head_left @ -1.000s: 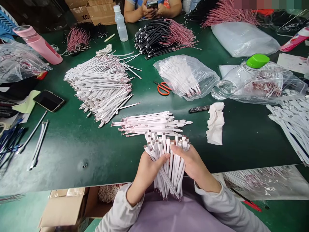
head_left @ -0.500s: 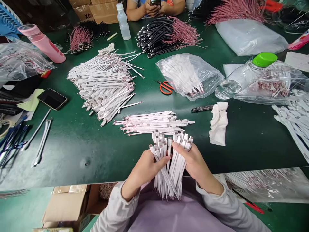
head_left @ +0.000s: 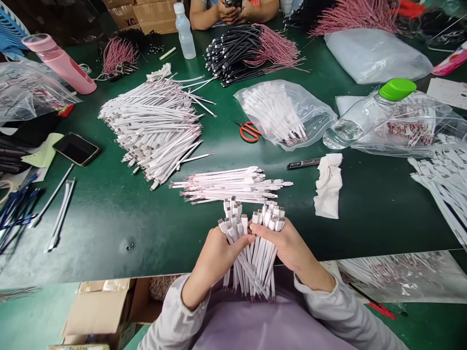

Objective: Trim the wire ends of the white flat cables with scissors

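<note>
At the table's front edge my left hand is closed round a bundle of short white USB cables, plugs up and stripped ends hanging down. My right hand grips a second bundle of white USB cables close beside it. Both thumbs lie across the fronts of the bundles, their tips almost meeting. Just beyond, a flat row of white cables lies crosswise on the green table. A large heap of white cables sits farther back to the left.
Orange-handled scissors, a bag of white cables, a box cutter and a white cloth lie beyond my hands. A phone rests at left, a green-capped bottle at right. Opposite, a person's hands hold a phone.
Both thumbs have shifted slightly, and a cable that stood between the bundles now sits against the left one. The bundles remain held; the view has moved a little.
</note>
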Demonstrator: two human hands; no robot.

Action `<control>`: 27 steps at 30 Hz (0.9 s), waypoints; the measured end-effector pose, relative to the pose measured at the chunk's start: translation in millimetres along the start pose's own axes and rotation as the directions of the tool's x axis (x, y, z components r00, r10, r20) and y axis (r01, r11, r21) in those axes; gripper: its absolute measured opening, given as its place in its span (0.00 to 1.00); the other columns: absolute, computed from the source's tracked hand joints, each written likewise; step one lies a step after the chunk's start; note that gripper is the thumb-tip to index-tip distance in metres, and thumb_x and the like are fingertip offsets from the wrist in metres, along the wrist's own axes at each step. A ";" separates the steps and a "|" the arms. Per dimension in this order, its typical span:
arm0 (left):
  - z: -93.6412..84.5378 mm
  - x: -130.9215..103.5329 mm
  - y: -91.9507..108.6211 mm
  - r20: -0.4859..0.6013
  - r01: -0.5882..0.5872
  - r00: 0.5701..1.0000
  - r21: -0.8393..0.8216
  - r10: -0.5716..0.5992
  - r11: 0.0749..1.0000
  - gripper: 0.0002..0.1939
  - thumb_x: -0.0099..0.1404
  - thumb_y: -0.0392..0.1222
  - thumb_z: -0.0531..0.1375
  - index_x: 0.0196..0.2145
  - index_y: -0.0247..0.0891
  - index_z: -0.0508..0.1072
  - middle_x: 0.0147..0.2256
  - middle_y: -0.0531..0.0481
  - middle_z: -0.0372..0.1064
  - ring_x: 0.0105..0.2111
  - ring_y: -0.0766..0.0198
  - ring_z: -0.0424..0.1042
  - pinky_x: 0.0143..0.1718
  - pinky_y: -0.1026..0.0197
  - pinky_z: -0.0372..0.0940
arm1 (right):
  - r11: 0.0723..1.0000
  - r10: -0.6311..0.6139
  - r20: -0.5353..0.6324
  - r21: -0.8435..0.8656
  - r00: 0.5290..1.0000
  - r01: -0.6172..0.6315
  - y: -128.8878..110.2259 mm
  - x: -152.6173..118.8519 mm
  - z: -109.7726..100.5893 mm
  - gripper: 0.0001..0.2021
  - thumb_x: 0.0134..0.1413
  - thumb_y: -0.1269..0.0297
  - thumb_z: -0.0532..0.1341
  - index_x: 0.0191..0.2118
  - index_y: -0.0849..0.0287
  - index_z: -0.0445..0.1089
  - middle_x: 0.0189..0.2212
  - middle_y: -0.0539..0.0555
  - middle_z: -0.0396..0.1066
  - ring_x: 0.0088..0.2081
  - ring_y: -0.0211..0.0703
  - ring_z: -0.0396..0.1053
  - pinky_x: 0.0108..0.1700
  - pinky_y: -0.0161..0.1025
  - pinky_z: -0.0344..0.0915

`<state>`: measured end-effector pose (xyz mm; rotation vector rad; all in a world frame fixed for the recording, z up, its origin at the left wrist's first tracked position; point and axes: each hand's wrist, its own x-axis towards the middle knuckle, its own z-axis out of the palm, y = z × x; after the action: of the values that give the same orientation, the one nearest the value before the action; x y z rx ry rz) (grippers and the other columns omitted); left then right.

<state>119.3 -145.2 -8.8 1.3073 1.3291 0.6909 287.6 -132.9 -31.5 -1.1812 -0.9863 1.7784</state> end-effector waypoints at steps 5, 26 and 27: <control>0.8 -0.1 -0.4 -0.011 0.032 0.999 -0.021 -0.032 0.999 0.12 0.61 0.49 0.65 0.33 0.36 0.77 0.34 0.48 0.78 0.36 0.56 0.74 0.38 0.62 0.64 | 0.997 -0.039 -0.010 -0.064 0.999 0.038 -0.7 0.1 -0.5 0.13 0.54 0.55 0.66 0.29 0.58 0.69 0.26 0.48 0.67 0.32 0.39 0.62 0.38 0.37 0.61; -2.0 1.7 -4.8 0.082 0.181 0.983 -0.244 -0.165 0.953 0.17 0.60 0.53 0.64 0.33 0.33 0.74 0.29 0.46 0.75 0.27 0.61 0.71 0.24 0.64 0.66 | 0.975 -0.089 -0.055 -0.209 0.994 0.076 -2.9 -3.8 1.5 0.15 0.58 0.51 0.62 0.29 0.58 0.66 0.27 0.49 0.65 0.32 0.39 0.62 0.38 0.37 0.61; -1.0 1.5 -4.4 0.082 0.202 0.979 -0.266 -0.187 0.942 0.18 0.59 0.53 0.65 0.32 0.33 0.74 0.28 0.47 0.74 0.26 0.62 0.71 0.21 0.66 0.64 | 0.980 -0.102 -0.064 -0.181 0.993 0.089 -2.2 -3.6 1.5 0.16 0.59 0.51 0.61 0.29 0.58 0.66 0.28 0.49 0.66 0.33 0.40 0.64 0.39 0.37 0.62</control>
<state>117.4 -144.5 -13.0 0.9524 1.2482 0.6687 287.6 -135.5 -27.9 -1.2767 -1.1576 1.5870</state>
